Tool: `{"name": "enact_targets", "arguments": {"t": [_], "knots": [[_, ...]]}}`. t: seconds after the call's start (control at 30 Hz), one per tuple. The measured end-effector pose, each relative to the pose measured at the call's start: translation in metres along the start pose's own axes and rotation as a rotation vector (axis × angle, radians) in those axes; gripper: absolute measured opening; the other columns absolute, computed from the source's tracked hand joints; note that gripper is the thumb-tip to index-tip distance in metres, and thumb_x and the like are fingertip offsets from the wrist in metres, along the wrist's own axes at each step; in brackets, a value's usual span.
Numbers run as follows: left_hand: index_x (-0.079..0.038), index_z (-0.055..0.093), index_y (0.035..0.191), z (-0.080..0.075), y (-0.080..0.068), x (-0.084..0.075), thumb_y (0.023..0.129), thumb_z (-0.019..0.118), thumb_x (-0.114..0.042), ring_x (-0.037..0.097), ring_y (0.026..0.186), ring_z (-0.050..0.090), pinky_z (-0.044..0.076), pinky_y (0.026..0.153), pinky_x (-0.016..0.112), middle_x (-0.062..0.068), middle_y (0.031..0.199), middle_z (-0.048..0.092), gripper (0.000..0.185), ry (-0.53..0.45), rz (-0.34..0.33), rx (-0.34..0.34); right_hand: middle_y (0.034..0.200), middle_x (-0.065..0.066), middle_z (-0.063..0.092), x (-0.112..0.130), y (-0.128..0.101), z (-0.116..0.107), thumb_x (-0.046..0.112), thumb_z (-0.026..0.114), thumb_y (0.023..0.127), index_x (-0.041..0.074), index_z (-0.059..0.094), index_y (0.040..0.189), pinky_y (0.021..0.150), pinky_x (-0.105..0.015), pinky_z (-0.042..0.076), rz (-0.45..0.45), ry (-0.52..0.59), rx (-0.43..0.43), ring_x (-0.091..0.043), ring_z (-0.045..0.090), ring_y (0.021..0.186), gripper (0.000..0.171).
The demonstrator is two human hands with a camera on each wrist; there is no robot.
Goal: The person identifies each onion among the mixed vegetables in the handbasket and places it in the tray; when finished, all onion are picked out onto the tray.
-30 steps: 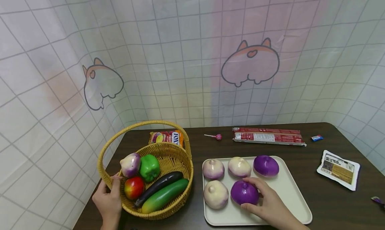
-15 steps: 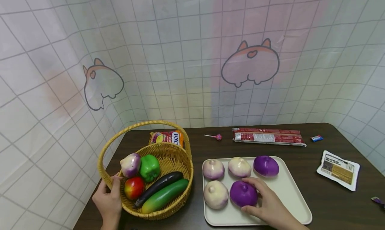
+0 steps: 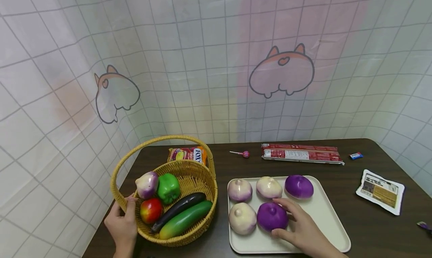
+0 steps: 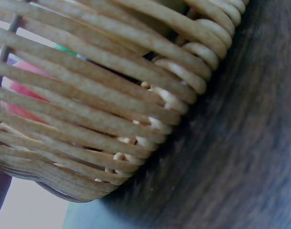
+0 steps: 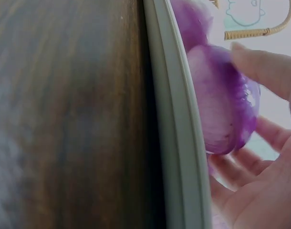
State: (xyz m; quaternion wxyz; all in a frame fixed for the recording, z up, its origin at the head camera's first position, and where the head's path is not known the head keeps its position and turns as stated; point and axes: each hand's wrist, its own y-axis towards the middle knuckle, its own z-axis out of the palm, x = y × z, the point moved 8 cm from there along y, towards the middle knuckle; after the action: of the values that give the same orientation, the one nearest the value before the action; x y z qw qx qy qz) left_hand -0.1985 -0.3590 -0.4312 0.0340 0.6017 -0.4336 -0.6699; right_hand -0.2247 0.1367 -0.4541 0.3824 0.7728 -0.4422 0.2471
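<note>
The right hand has its grip curled round a glossy, deep purple onion on the tray. Just left of that grip lies a pale onion. The left hand has its grip clamped on the basket rim.

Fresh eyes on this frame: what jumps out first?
The cream tray at centre with five onions, the right hand cupped round the front purple onion, which sits against a pale onion. To the left, the wicker basket of bright produce, a green pepper, a red apple and a cucumber, with the left hand gripping its near rim.
</note>
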Motion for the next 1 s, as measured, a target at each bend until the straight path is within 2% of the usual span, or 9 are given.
{"name": "enact_targets", "arguments": {"t": [0.23,0.43,0.7,0.9,1.0], "knots": [[0.005,0.073,0.084,0.0,0.001,0.001,0.087,0.07,0.0,-0.006,0.069,0.061,0.045,0.064,0.01,0.02,0.085,0.072,0.007,0.0,0.002,0.0,0.13,-0.002,0.055,0.0,0.003,-0.008,0.025,0.082,0.079,0.013,0.055,0.131,0.085,-0.034,0.055,0.02,0.027,-0.041,-0.027,0.06,0.107,0.06],[0.005,0.073,0.084,0.0,0.0,0.002,0.086,0.07,0.002,-0.008,0.071,0.061,0.044,0.064,0.008,0.022,0.085,0.072,0.005,-0.001,0.013,-0.005,0.128,-0.002,0.057,-0.001,0.003,-0.011,0.021,0.082,0.079,0.012,0.058,0.129,0.084,-0.034,0.055,0.015,0.018,-0.067,-0.027,0.061,0.106,0.056],[0.005,0.073,0.084,0.0,0.001,0.001,0.087,0.069,0.0,-0.005,0.069,0.062,0.045,0.063,0.01,0.0,0.077,0.072,0.007,-0.005,-0.002,0.001,0.126,0.001,0.058,0.001,0.003,-0.016,0.014,0.079,0.083,0.008,0.06,0.125,0.084,-0.033,0.055,0.017,0.022,-0.114,-0.019,0.06,0.105,0.047],[0.005,0.073,0.083,0.0,0.0,0.0,0.088,0.069,-0.003,-0.006,0.071,0.062,0.044,0.064,0.01,0.016,0.082,0.072,0.01,0.006,0.007,0.0,0.124,-0.003,0.06,0.008,0.006,-0.021,0.004,0.074,0.086,0.005,0.06,0.125,0.087,-0.023,0.052,-0.009,0.082,-0.161,-0.005,0.058,0.109,0.042],[0.005,0.073,0.083,-0.001,0.0,0.001,0.088,0.069,-0.002,-0.005,0.071,0.062,0.044,0.064,0.01,0.018,0.083,0.072,0.009,0.007,0.004,0.0,0.123,-0.005,0.06,0.018,0.01,-0.024,0.001,0.072,0.085,0.006,0.06,0.125,0.089,-0.019,0.049,-0.042,0.113,-0.19,-0.003,0.057,0.112,0.042]]}}
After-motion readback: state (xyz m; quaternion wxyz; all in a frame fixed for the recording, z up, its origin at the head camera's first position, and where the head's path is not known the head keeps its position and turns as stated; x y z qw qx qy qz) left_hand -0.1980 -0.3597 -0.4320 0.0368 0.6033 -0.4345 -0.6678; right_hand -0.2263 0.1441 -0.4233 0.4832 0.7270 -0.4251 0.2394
